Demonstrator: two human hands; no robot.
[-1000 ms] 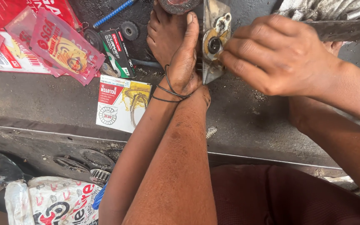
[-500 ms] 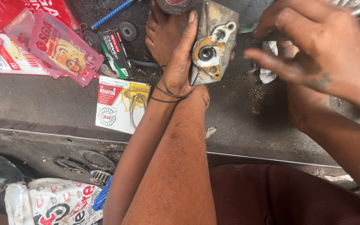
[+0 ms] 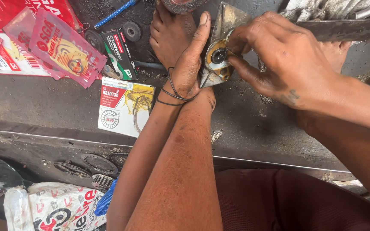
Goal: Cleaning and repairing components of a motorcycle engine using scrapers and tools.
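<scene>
Lying toward the tabletop's left edge, red packets (image 3: 61, 47) are left aside; the metal housing (image 3: 221, 47) is steadied upright, far edge, by the left hand (image 3: 189, 64), so its bearing (image 3: 217, 55) is pinched by the right hand (image 3: 279, 60).

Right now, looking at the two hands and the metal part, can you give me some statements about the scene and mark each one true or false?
1. The left hand holds the metal part upright on the floor. True.
2. The right hand rests flat on the floor, away from the part. False: its fingertips are at the round centre of the part.
3. The left wrist wears thin dark bands. True.
4. A white and red box lies left of the left forearm. True.
5. A blue threaded rod lies on the person's lap. False: it lies on the floor at the top left.
</scene>
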